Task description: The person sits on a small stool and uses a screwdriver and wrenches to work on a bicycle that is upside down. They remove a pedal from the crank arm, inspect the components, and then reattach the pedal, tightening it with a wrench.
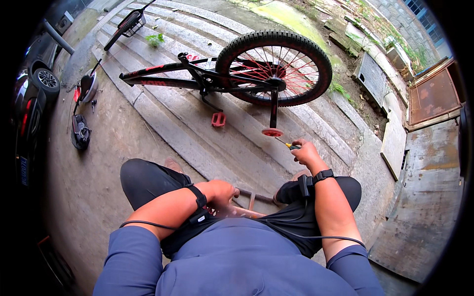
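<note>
A screwdriver [291, 146] with a yellow and dark handle is gripped in my right hand [305, 153], its shaft pointing up-left close to a round red disc [272, 132] on a black bar [274, 108]. That bar rises to the hub of a red-spoked bicycle wheel [306, 66], attached to a black and red frame [163, 81] lying on stone steps. My left hand [222, 193] is low between my bent legs, beside a low stool frame [252, 202]; its fingers are blurred and partly hidden. A red pedal [218, 120] hangs below the frame.
Loose bicycle parts [81, 129] lie on the left, with a detached wheel [121, 32] higher on the steps [148, 113]. A dark car [32, 113] stands at the far left. Stone slabs [370, 81], weeds and rusty metal sheets [417, 187] line the right side.
</note>
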`<state>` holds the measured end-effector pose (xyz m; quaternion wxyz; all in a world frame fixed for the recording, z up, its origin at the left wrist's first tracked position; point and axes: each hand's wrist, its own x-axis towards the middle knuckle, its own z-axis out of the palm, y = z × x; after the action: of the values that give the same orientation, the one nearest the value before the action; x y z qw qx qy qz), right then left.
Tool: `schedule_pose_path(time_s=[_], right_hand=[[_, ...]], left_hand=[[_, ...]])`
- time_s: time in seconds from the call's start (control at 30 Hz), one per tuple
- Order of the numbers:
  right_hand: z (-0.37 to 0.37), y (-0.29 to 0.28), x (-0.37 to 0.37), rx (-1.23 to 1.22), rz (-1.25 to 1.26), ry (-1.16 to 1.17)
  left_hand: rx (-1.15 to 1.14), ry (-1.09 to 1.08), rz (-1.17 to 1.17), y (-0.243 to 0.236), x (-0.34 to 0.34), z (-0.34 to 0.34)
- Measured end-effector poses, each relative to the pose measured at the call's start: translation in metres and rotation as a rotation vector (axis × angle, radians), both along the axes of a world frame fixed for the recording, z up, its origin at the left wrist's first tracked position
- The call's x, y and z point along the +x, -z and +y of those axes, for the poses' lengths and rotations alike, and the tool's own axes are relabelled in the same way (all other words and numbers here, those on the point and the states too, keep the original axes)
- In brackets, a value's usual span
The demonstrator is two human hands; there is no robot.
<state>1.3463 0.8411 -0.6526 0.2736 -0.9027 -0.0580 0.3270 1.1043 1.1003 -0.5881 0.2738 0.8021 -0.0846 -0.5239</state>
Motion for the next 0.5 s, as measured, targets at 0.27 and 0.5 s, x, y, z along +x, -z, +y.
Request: schedule_pose_path(time_s=[0.27,0.5], right_hand=[[0.007,0.01,-0.006,-0.108,-0.043,-0.139],[0.011,0.027,-0.007,-0.089,0.0,-0.205]], left_hand=[[-0.068,0.016,-0.225,0.028,0.004,0.009],[-0.002,-0.156,-0.491,0.028,0.034,0.031]])
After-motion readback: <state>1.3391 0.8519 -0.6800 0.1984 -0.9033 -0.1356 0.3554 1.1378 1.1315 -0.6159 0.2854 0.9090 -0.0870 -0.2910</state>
